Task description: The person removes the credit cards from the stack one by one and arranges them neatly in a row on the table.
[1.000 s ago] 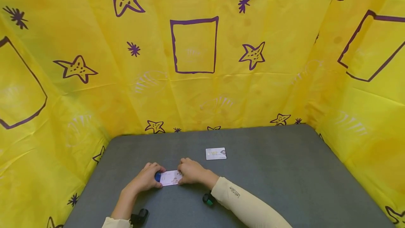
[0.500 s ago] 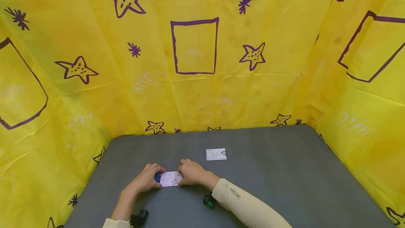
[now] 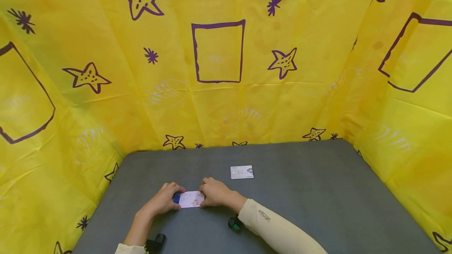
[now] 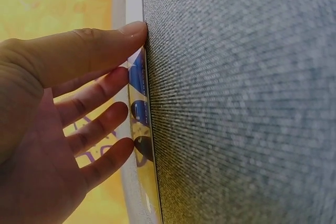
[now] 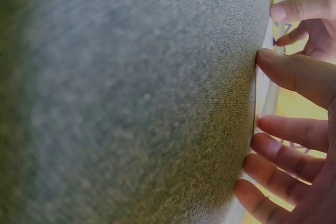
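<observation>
A white card (image 3: 190,199) with small print and a picture at its right end lies flat on the dark grey table, between the two hands. My left hand (image 3: 165,199) holds its left end, thumb on the near edge and fingers on the far edge. At that end a glossy blue piece (image 3: 176,197) shows under the hand; the left wrist view shows it with blue, yellow and dark printing. My right hand (image 3: 214,192) grips the card's right end the same way, thumb near, fingers far.
Another white card (image 3: 241,172), with gold letters and a dark picture, lies farther back to the right. The grey table (image 3: 300,191) is bordered by a yellow cloth (image 3: 219,109) with purple stars. A dark wrist device (image 3: 234,222) sits below the right wrist.
</observation>
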{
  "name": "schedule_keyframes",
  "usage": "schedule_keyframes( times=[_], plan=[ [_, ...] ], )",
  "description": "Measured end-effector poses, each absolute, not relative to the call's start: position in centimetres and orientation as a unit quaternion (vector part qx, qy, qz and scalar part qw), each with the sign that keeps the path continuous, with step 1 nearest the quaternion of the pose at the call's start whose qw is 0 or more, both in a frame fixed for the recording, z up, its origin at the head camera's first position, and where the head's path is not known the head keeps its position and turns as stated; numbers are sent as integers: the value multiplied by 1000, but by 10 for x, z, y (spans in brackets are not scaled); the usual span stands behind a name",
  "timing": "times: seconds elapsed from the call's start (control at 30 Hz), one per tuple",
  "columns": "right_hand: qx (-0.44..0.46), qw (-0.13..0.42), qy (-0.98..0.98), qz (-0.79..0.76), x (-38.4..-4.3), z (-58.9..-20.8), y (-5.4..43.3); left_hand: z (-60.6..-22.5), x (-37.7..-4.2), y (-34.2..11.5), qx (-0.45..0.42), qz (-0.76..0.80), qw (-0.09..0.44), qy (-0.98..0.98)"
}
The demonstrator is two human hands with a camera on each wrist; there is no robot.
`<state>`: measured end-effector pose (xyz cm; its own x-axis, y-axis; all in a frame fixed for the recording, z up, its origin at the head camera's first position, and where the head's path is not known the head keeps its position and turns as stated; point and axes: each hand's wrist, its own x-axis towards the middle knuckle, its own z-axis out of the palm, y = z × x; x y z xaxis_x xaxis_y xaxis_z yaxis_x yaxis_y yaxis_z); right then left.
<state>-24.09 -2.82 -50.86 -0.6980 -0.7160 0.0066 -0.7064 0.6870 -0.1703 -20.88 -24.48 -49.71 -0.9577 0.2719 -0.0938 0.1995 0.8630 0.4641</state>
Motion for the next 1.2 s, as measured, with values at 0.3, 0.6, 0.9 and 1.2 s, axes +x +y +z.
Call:
schedule_keyframes(
  times=[0.3,0.6,0.9,1.2],
  plan=[
    [-389,40,915,-101,-240,-507,-24,-495,-209,-245,124,228,82,962],
    [-397,39,910,-108,-242,-509,-21,-496,-210,-245,109,222,91,965],
    [-389,51,907,-152,-246,-508,-13,-501,-210,-245,107,258,60,958],
    [-365,61,909,-192,-254,-500,5,-501,-215,-229,73,317,-5,946]
  ],
)
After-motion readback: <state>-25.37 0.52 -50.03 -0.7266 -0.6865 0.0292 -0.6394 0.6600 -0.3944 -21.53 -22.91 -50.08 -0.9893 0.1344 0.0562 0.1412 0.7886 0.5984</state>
